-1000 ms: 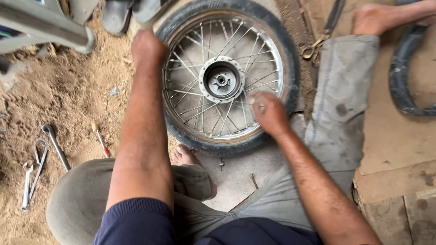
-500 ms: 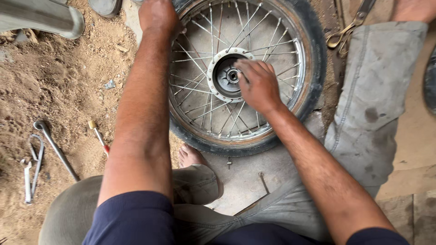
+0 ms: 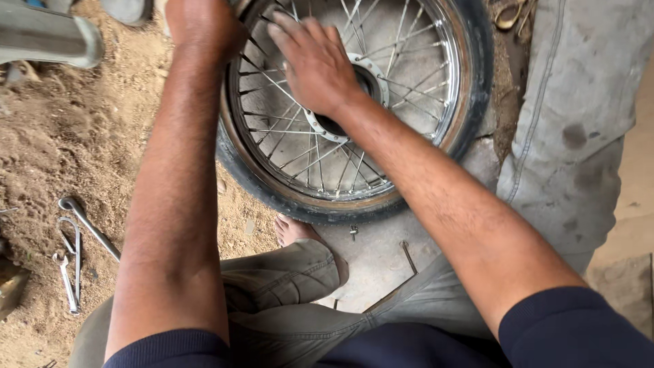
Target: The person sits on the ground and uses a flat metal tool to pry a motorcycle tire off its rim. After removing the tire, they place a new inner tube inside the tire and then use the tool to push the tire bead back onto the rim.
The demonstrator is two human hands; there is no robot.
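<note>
I see the wheel (image 3: pixel 354 109) lying flat on the ground straight ahead, between my legs, partly on dirt and partly on a pale concrete slab (image 3: pixel 381 255). Its thin spokes (image 3: pixel 286 146) run from the hub (image 3: pixel 368 78) to the rusty rim, and a black tyre (image 3: pixel 477 88) wraps the outside. My right hand (image 3: pixel 313 61) lies palm down across the spokes just left of the hub, fingers stretched out and slightly spread, pinching nothing. My left hand (image 3: pixel 204 27) sits on the wheel's left edge at the top of the view; I cannot tell how its fingers are set. My bare foot (image 3: pixel 294 230) is just beside the tyre's near edge. A small bolt (image 3: pixel 353 232) and a thin rod (image 3: pixel 409 257) lie on the slab. Well apart on the left dirt lie several metal tools (image 3: pixel 75 252).
</note>
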